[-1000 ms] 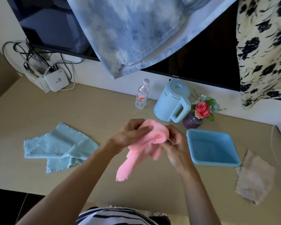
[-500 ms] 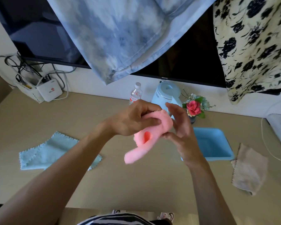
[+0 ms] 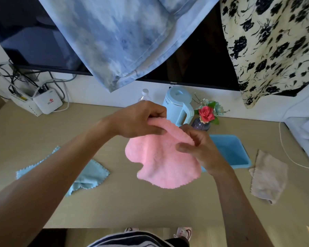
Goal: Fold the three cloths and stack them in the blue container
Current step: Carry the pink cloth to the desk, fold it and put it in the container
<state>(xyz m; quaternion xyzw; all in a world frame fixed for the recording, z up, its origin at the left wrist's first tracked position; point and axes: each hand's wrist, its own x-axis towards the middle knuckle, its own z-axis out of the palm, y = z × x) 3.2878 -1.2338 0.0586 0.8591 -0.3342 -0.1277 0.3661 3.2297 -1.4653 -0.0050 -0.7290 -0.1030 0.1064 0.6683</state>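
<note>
The pink cloth (image 3: 161,163) is held up in the air over the table (image 3: 132,202), just in front of the blue container (image 3: 234,152). Its top edge is pinched by the left hand (image 3: 137,120). The same edge is held a little lower by the right hand (image 3: 198,148), whose fingers are curled on it.

A second ago the cloth was bunched into a small lump with a thin tail hanging down. Now it has been opened out and hangs wide and loose. So it is judged that the cloth is being made ready for folding, and no fold has been made yet. Nothing is seen in the part of the container that shows. The blue cloth (image 3: 89,175) lies rumpled on the left and the tan cloth (image 3: 268,177) lies on the right. Both are on the table and are not touched.

Some things are hidden. The near left corner of the container is covered by the right hand and the pink cloth. Part of the blue cloth is covered by the left arm. The bottle (image 3: 144,94) is mostly hidden behind the left hand. The pink cloth's bottom edge is blurred, so its corners cannot be made out.
</note>
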